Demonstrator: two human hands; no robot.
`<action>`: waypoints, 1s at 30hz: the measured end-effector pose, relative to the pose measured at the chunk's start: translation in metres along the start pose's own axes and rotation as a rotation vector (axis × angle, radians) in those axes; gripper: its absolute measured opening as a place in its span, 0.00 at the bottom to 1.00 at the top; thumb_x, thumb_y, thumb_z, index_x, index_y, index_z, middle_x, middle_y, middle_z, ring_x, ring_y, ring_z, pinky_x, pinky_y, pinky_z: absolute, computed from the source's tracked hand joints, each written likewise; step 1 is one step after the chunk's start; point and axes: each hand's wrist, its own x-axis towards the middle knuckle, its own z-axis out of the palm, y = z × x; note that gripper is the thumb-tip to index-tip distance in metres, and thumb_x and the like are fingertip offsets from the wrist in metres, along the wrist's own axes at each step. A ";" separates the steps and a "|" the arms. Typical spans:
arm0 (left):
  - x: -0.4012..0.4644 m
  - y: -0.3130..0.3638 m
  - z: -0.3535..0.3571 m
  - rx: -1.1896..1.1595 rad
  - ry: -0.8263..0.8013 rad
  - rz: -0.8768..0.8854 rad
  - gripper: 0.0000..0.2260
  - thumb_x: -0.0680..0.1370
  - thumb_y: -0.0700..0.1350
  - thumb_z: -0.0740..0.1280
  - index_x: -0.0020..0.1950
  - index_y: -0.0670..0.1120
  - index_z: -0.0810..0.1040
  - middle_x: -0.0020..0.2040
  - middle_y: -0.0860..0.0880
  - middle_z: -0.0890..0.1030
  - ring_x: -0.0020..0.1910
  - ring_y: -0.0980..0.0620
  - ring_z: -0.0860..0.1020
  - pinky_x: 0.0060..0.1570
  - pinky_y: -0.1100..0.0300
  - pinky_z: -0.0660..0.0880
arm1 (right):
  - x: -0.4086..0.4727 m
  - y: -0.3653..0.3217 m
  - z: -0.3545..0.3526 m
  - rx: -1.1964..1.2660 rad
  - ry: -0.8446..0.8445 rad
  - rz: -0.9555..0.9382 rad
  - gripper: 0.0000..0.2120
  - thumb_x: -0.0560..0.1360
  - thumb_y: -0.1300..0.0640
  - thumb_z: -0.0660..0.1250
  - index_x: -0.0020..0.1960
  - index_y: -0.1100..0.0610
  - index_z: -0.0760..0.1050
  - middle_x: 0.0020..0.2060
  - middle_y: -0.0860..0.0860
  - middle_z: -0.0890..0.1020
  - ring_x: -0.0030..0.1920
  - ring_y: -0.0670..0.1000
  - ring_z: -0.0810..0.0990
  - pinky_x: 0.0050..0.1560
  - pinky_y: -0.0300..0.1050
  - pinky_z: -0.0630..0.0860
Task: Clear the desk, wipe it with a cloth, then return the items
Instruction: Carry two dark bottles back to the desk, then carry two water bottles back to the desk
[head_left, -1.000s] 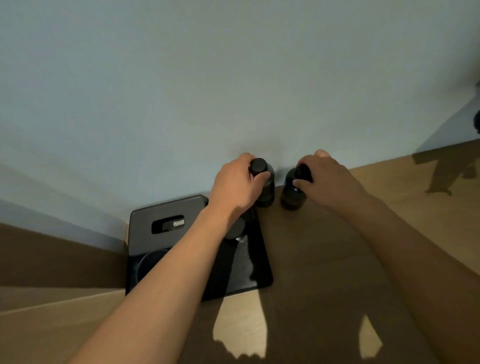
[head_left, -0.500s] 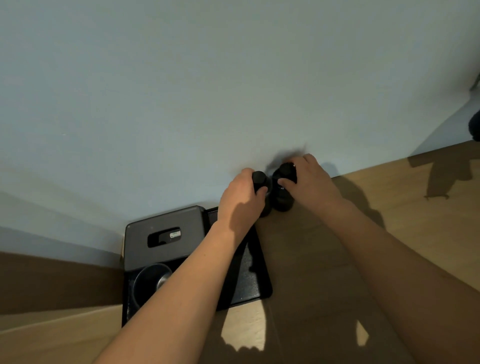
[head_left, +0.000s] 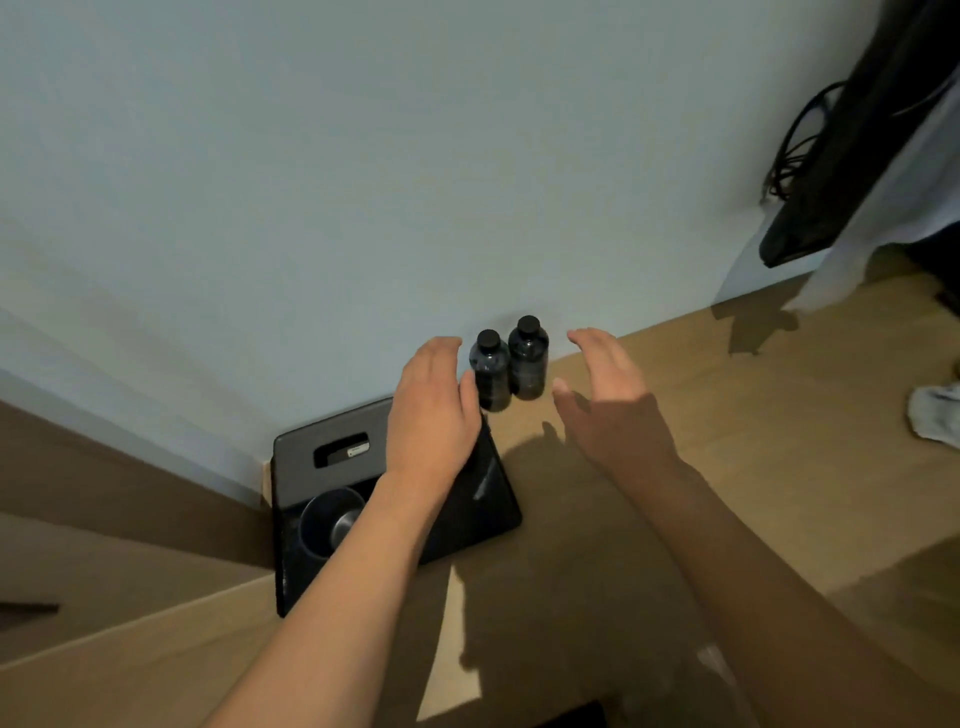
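Both hands are hovering released, the left hand (head_left: 434, 400) nearly touching the 2 upright bottles (head_left: 511, 366) standing between it and the right hand (head_left: 608, 395) on the bench (head_left: 727, 467).

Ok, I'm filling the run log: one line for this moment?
left hand: open | right hand: open | bottles: upright by wall, beside tray | cloth: on desk

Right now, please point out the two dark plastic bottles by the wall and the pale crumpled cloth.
left dark bottle (head_left: 490, 375), head view, its body
right dark bottle (head_left: 528, 364), head view, its body
pale crumpled cloth (head_left: 937, 418), head view, its middle folds
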 end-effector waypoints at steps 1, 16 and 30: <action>-0.002 0.005 0.001 -0.015 0.023 0.045 0.16 0.83 0.41 0.62 0.70 0.39 0.72 0.68 0.41 0.75 0.68 0.45 0.71 0.69 0.50 0.68 | -0.011 0.000 -0.009 -0.014 0.020 0.032 0.23 0.77 0.60 0.65 0.72 0.57 0.68 0.70 0.54 0.71 0.70 0.52 0.68 0.68 0.37 0.58; -0.055 0.179 0.088 -0.092 -0.159 0.469 0.17 0.83 0.44 0.60 0.71 0.41 0.72 0.69 0.42 0.74 0.70 0.44 0.71 0.73 0.47 0.67 | -0.169 0.071 -0.161 -0.219 0.280 0.413 0.23 0.81 0.54 0.62 0.74 0.54 0.65 0.72 0.50 0.67 0.72 0.50 0.65 0.70 0.41 0.59; -0.207 0.483 0.210 -0.164 -0.346 0.861 0.18 0.83 0.49 0.60 0.71 0.45 0.73 0.70 0.46 0.73 0.70 0.48 0.71 0.72 0.53 0.67 | -0.391 0.224 -0.370 -0.242 0.582 0.702 0.24 0.80 0.54 0.64 0.75 0.55 0.65 0.72 0.51 0.69 0.72 0.49 0.66 0.70 0.38 0.59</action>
